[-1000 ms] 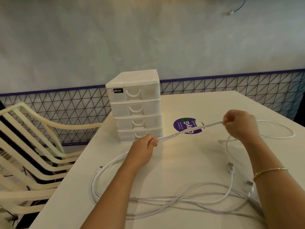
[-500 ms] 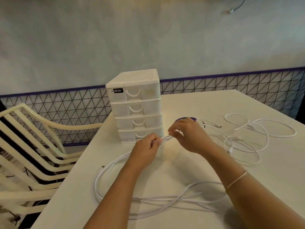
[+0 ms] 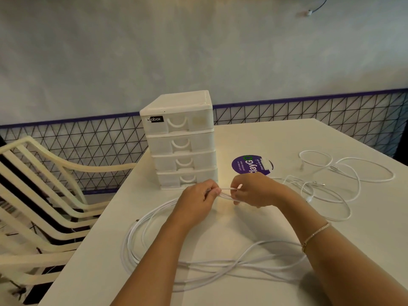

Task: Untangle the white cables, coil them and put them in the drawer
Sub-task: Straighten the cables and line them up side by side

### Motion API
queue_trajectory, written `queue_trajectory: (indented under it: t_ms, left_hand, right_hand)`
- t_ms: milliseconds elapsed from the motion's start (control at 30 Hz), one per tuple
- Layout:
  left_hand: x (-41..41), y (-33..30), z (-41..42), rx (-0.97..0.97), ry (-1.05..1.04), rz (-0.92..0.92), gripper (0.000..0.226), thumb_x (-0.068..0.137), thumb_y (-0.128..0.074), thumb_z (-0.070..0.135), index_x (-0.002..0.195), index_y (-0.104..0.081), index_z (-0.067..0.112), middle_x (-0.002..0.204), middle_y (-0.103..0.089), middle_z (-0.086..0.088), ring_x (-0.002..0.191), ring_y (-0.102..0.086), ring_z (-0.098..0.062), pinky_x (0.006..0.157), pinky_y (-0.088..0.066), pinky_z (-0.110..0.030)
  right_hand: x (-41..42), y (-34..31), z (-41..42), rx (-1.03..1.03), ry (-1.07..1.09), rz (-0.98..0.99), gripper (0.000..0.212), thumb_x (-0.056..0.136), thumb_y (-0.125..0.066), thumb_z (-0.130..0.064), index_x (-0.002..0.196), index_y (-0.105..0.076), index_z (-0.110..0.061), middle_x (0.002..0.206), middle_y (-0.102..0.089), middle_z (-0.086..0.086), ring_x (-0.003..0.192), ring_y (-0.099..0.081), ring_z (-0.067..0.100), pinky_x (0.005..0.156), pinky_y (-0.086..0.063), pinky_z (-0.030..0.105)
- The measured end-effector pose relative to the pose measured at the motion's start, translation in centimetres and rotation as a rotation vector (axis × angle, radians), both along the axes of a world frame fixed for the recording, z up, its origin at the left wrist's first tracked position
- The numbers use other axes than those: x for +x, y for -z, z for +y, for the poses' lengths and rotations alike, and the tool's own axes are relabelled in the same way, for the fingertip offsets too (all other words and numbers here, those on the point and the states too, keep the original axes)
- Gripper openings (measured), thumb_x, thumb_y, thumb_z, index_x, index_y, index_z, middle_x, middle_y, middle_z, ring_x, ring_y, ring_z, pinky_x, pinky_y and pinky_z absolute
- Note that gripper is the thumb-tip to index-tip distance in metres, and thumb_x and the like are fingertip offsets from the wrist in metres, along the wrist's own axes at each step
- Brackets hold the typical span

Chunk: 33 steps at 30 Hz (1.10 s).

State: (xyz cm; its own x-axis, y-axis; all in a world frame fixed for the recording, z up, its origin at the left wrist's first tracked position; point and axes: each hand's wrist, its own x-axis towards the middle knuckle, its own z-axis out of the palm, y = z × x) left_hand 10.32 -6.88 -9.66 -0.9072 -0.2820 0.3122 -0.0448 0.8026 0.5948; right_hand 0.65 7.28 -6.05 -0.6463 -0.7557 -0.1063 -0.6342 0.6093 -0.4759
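Both hands meet just in front of the drawer unit (image 3: 180, 140): left hand (image 3: 198, 198) and right hand (image 3: 254, 191) each pinch the white cable (image 3: 225, 192), running left-right between them. Its loops trail nearer on the desk (image 3: 276, 138), mostly left-hand side.

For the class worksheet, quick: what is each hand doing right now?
Left hand: closed, pinching the white cable.
Right hand: closed, pinching the same cable.
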Motion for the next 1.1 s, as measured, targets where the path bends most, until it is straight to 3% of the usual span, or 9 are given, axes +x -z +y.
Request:
queue_trajectory:
  t_ms: [133,267,433,567,667,800,900,967,1100]
  left_hand:
    - [0.1,0.1,-0.1,0.029,-0.007,-0.003,0.017,0.096,-0.047,0.027,0.089,-0.059,0.018,0.07,-0.057,0.002,0.069,-0.049,-0.016,0.065,-0.038,-0.029]
    - [0.0,0.2,-0.2,0.042,-0.016,-0.003,0.018,0.097,-0.046,0.027,0.09,-0.06,0.018,0.074,-0.059,-0.001,0.071,-0.051,-0.017,0.066,-0.039,-0.029]
    - [-0.2,0.2,-0.2,0.036,-0.026,0.022,0.016,0.097,-0.045,0.026,0.087,-0.056,0.021,0.06,-0.046,0.011,0.059,-0.042,-0.004,0.057,-0.033,-0.019]
    - [-0.2,0.0,0.1,0.059,-0.042,0.056,0.017,0.098,-0.043,0.027,0.086,-0.054,0.02,0.058,-0.043,0.01,0.055,-0.04,-0.004,0.055,-0.032,-0.021]
    - [0.0,0.2,-0.4,0.045,-0.066,0.07,0.018,0.098,-0.042,0.029,0.086,-0.052,0.021,0.058,-0.044,0.01,0.057,-0.041,-0.007,0.056,-0.033,-0.022]
    - [0.0,0.3,-0.7,0.009,-0.105,0.081,0.022,0.098,-0.042,0.029,0.093,-0.057,0.014,0.06,-0.045,0.011,0.064,-0.045,-0.013,0.058,-0.033,-0.025]
    - [0.0,0.2,-0.7,0.019,-0.11,0.081,0.023,0.098,-0.042,0.028,0.093,-0.058,0.012,0.061,-0.046,0.012,0.065,-0.045,-0.013,0.057,-0.034,-0.023]
    - [0.0,0.1,-0.5,0.024,-0.1,0.077,0.023,0.098,-0.044,0.029,0.092,-0.058,0.011,0.064,-0.05,0.008,0.068,-0.048,-0.017,0.06,-0.035,-0.027]
    - [0.0,-0.1,0.0,-0.005,-0.064,0.074,0.02,0.097,-0.045,0.028,0.088,-0.056,0.014,0.061,-0.044,0.012,0.065,-0.043,-0.015,0.057,-0.028,-0.025]
  right_hand:
    - [-0.8,-0.4,1.3,0.101,0.054,0.12,0.012,0.087,-0.047,-0.02,0.08,-0.055,-0.025,0.081,-0.064,-0.006,0.048,-0.058,0.005,0.055,-0.044,0.017]
    - [-2.8,-0.7,3.6,0.166,0.23,0.28,0.02,0.086,-0.051,-0.021,0.101,-0.063,-0.023,0.113,-0.063,0.001,0.102,-0.057,0.023,0.087,-0.047,0.032]
    - [-4.1,-0.7,4.7,-0.26,0.558,0.336,0.019,0.086,-0.052,-0.007,0.093,-0.067,-0.018,0.103,-0.068,0.012,0.088,-0.056,0.028,0.078,-0.044,0.031]
    - [-3.6,-1.0,3.8,-0.535,0.607,0.559,0.033,0.083,-0.049,0.009,0.109,-0.059,-0.009,0.126,-0.056,0.018,0.122,-0.045,0.032,0.115,-0.013,0.043]
    - [-3.8,-0.5,3.9,-0.3,0.738,0.451,0.049,0.081,-0.048,0.005,0.128,-0.04,-0.009,0.133,-0.048,0.019,0.132,-0.03,0.041,0.115,0.0,0.049]
    - [-4.3,-0.5,4.7,0.179,0.841,0.202,0.065,0.086,-0.046,-0.01,0.142,-0.012,-0.009,0.132,-0.047,0.021,0.123,-0.041,0.043,0.106,-0.026,0.055]
    - [-3.8,-1.3,5.0,0.213,0.739,0.187,0.07,0.086,-0.047,-0.011,0.146,-0.01,-0.012,0.121,-0.056,0.017,0.108,-0.057,0.035,0.09,-0.046,0.043]
    - [-2.9,-2.1,4.7,0.102,0.733,0.323,0.057,0.086,-0.049,-0.013,0.138,-0.025,-0.013,0.107,-0.062,0.015,0.099,-0.06,0.033,0.073,-0.044,0.034]
    - [0.0,-3.2,2.1,-0.152,0.497,0.579,0.047,0.089,-0.054,-0.027,0.132,-0.04,-0.017,0.121,-0.055,0.011,0.113,-0.048,0.032,0.08,-0.04,0.036]
